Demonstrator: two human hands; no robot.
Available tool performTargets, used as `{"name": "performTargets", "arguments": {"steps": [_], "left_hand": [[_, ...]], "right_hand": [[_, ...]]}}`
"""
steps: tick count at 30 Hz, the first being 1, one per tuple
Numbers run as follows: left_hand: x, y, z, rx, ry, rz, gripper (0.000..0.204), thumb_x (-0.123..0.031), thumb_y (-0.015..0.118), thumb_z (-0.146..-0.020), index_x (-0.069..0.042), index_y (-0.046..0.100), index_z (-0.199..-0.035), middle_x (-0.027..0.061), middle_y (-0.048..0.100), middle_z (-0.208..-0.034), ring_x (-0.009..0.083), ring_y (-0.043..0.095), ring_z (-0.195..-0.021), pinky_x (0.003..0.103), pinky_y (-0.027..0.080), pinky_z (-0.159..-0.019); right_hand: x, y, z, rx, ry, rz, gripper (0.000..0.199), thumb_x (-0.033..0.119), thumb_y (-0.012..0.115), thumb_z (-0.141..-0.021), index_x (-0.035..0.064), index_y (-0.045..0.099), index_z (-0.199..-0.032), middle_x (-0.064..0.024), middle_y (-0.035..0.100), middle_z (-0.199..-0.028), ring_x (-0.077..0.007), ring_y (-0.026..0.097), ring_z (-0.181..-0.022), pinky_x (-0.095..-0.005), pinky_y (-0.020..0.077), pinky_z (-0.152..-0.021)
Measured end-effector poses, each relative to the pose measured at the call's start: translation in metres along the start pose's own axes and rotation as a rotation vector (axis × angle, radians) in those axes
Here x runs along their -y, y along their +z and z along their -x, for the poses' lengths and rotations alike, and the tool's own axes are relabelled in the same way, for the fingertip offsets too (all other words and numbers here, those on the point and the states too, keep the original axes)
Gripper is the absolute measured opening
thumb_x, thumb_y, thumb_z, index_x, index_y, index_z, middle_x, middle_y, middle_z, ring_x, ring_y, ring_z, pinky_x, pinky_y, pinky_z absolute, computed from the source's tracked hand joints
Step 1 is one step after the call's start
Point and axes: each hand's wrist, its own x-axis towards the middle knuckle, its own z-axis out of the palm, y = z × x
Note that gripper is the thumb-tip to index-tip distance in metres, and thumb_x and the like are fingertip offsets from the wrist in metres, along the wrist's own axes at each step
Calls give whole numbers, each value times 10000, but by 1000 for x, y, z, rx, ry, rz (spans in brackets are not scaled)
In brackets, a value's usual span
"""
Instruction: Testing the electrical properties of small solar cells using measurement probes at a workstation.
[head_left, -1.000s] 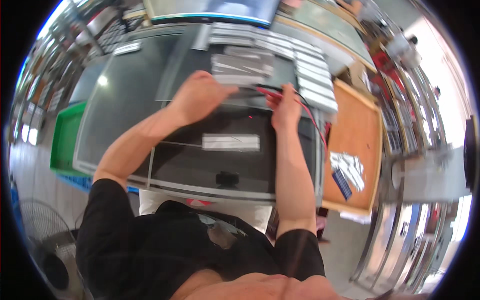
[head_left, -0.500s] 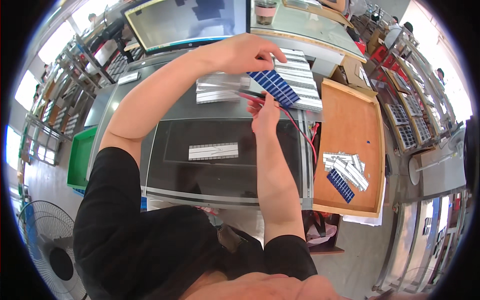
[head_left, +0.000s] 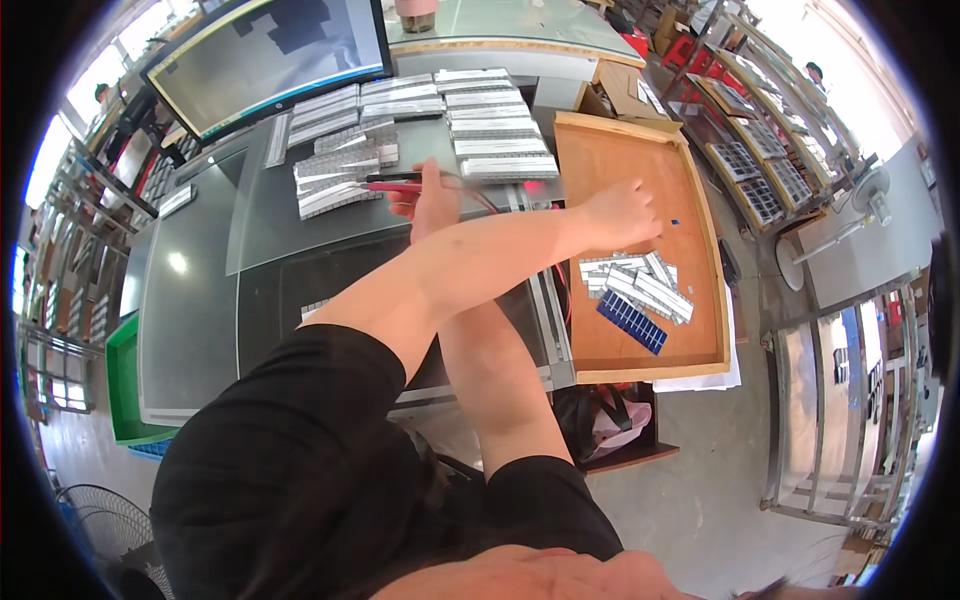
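Note:
My left forearm crosses over my right one. At its end my left hand (head_left: 622,215) hovers above the wooden tray (head_left: 715,290), fingers curled in; what they hold, if anything, is hidden. Beneath it lie a pile of white-backed solar cell strips (head_left: 648,287) and one blue solar cell strip (head_left: 631,322). My right hand (head_left: 432,205) is closed round a red test probe (head_left: 395,187) and a black one (head_left: 385,178), tips pointing left. Just past those tips sit white-backed strips (head_left: 335,190) in stacks.
More stacks of strips (head_left: 500,125) fill the far side of the dark worktop (head_left: 200,300). A monitor (head_left: 270,60) stands behind at left. A green bin (head_left: 125,385) sits left of the table, a cardboard box (head_left: 628,95) beyond the tray. Racks and a white fan (head_left: 870,185) are at right.
My left hand has swung from the stacks to over the tray. The blue strip between my hands is no longer seen. My right hand keeps the probes. The view has turned right.

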Motion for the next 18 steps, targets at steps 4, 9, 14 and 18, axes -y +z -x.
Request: {"name": "performTargets", "arguments": {"steps": [4,9,14,18], "left_hand": [[-2,5,23,172,6,265,314,-283,576,-754,-151,535,-1036,13,591,-795,190,541,-844,336,369,-760],[44,-62,75,-59,-68,433,308,-267,581,-739,-124,556,-1010,77,600,-808,270,560,-819,395,395,-761],[97,-131,204,-131,-489,209,339,-225,584,-735,-107,554,-1052,83,595,-961,270,527,-916,380,395,-810],[112,-133,318,-52,-678,113,382,-227,597,-742,-96,524,-1094,70,568,-1045,255,489,-1012,374,368,-862]], "right_hand": [[5,4,2,-4,62,70,321,335,458,-861,22,525,-895,-85,538,-642,-183,572,-470,-271,459,-374],[-2,-10,-5,27,-32,61,277,332,481,-859,64,536,-901,-35,533,-641,-138,558,-549,-275,450,-447],[3,-7,-3,109,44,65,245,294,489,-866,72,475,-969,-77,549,-787,-160,563,-580,-282,451,-466],[3,6,6,46,4,63,252,262,468,-864,18,441,-921,-92,522,-730,-176,586,-539,-249,458,-397]]}}
